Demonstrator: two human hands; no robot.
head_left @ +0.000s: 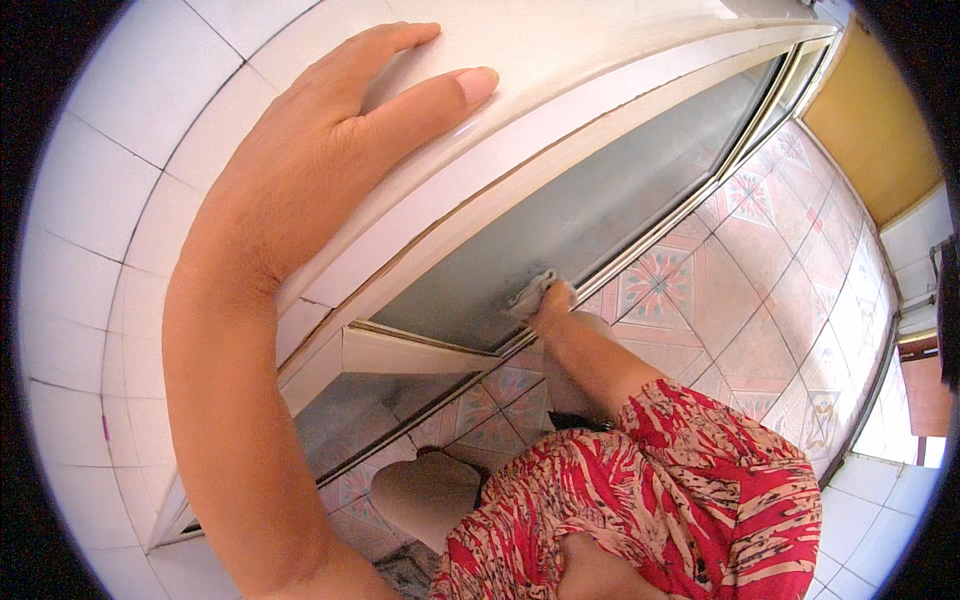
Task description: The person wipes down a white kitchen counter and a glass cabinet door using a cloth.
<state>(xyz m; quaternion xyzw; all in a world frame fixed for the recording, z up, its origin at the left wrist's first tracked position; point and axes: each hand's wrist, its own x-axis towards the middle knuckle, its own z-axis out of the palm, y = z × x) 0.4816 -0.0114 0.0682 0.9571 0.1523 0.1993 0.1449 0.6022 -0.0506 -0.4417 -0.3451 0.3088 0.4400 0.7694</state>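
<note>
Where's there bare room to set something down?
Patterned floor tiles lie bare between the glass cabinet front and yellow panel; the white countertop is bare just beyond the left hand. It's crowded around the right hand, cloth and leg.

On our left we had white wall tiles (75, 285) with dark joints. To the right we saw a pale pink tiled floor (775, 330) patterned with reddish flower motifs (655, 285), and a mustard-yellow panel (875, 120) beyond it. Bright light washed the floor's right side.
</note>
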